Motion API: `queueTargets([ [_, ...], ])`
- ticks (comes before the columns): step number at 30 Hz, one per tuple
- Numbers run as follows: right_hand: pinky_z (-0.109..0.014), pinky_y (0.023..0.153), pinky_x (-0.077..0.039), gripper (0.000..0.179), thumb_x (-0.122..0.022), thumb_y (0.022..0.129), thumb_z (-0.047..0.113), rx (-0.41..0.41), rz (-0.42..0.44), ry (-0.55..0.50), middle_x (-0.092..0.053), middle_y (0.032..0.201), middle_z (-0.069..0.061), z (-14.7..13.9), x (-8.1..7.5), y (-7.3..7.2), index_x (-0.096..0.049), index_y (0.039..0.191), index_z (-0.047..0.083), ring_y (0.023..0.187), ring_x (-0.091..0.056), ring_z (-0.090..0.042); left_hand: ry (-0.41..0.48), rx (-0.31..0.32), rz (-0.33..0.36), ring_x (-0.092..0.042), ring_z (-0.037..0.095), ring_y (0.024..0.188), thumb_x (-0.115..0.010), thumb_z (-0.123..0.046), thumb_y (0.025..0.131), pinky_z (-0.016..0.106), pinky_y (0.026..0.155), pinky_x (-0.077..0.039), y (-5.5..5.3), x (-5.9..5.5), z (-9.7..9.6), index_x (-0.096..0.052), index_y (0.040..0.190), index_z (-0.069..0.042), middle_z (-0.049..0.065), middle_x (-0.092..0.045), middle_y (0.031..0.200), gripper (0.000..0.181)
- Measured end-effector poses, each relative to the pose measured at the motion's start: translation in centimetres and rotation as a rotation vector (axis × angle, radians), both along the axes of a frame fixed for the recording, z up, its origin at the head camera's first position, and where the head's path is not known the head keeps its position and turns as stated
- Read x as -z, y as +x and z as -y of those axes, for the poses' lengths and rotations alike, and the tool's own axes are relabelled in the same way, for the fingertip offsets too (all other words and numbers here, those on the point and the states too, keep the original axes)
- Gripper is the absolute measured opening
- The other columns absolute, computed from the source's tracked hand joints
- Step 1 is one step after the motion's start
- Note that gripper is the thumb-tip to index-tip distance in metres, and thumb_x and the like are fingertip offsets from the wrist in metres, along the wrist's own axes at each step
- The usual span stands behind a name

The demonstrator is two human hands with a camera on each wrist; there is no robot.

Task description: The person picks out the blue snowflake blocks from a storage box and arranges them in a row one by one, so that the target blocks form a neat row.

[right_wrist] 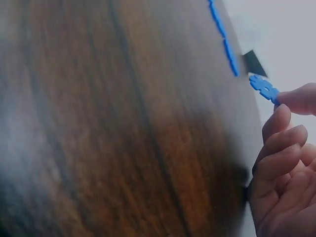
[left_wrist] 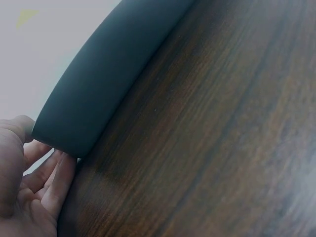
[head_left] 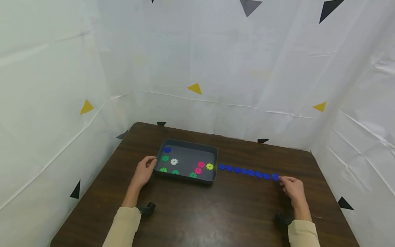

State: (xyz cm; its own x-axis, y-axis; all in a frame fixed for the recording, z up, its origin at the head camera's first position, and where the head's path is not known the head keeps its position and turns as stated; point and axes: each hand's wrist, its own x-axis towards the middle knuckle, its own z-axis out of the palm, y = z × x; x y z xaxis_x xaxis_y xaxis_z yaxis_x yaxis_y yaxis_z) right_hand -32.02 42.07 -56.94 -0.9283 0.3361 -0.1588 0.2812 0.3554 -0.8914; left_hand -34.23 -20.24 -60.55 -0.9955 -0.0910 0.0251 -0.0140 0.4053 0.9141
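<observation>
My right hand (head_left: pixel 293 188) pinches a blue notched snowflake disc (right_wrist: pixel 264 88) between thumb and fingertips. This disc is held just right of a row of several blue snowflake discs (head_left: pixel 244 171) on the table, with a small gap between. My left hand (head_left: pixel 144 171) grips the left edge of a dark grey tray (head_left: pixel 191 145). In the left wrist view, the thumb is at the tray's rim and the curled fingers touch its outer wall. Inside the tray lie green discs (head_left: pixel 165 158), a white disc (head_left: pixel 174 161), pink discs (head_left: pixel 201 164), a yellow disc (head_left: pixel 210 166) and a blue disc (head_left: pixel 167 150).
A brown wood-grain table (head_left: pixel 203 212) carries the tray and the row. White sheeting (head_left: pixel 197 51) with black and yellow triangles stands behind and at both sides. A dark wrist device (head_left: pixel 147 208) sits by the left sleeve.
</observation>
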Motion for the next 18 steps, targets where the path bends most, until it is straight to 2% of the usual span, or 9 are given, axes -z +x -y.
queueTargets([
  [5,-0.024,0.053,-0.048,0.030,-0.067,0.105,0.020,-0.007,0.019,0.020,-0.063,0.070,0.009,-0.4,0.5,-0.5,-0.072,0.109,-0.009,0.057,-0.054,-0.006,-0.002,0.000,-0.005,-0.056,0.040,0.140,-0.050,-0.043,0.115,0.062,0.113,-0.048,0.0,0.0,0.0,-0.057,0.150,-0.008,0.021,-0.059,0.152,0.050],
  [9,-0.024,0.051,-0.049,0.031,-0.065,0.104,0.020,-0.033,0.065,0.030,-0.064,0.071,0.009,-0.8,0.5,-0.9,-0.072,0.110,-0.009,0.056,-0.055,-0.007,-0.009,-0.003,-0.006,-0.057,0.040,0.139,-0.050,-0.043,0.115,0.061,0.112,-0.049,0.0,0.0,0.0,-0.057,0.149,-0.008,0.021,-0.060,0.151,0.050],
  [14,-0.025,0.052,-0.049,0.030,-0.062,0.104,0.023,-0.056,0.139,0.024,-0.067,0.072,0.009,-1.3,0.1,-1.5,-0.075,0.102,-0.004,0.057,-0.058,-0.008,-0.016,-0.002,-0.003,-0.057,0.039,0.139,-0.049,-0.044,0.115,0.060,0.112,-0.049,-0.1,0.1,0.1,-0.058,0.149,-0.008,0.021,-0.060,0.152,0.050],
  [18,-0.026,0.052,-0.050,0.030,-0.061,0.104,0.023,-0.056,0.163,0.016,-0.069,0.071,0.008,-1.4,-0.3,-1.8,-0.076,0.099,-0.003,0.057,-0.059,-0.009,-0.013,-0.005,-0.004,-0.057,0.039,0.139,-0.050,-0.045,0.115,0.061,0.113,-0.049,-0.1,0.1,0.1,-0.058,0.149,-0.008,0.021,-0.060,0.152,0.051],
])
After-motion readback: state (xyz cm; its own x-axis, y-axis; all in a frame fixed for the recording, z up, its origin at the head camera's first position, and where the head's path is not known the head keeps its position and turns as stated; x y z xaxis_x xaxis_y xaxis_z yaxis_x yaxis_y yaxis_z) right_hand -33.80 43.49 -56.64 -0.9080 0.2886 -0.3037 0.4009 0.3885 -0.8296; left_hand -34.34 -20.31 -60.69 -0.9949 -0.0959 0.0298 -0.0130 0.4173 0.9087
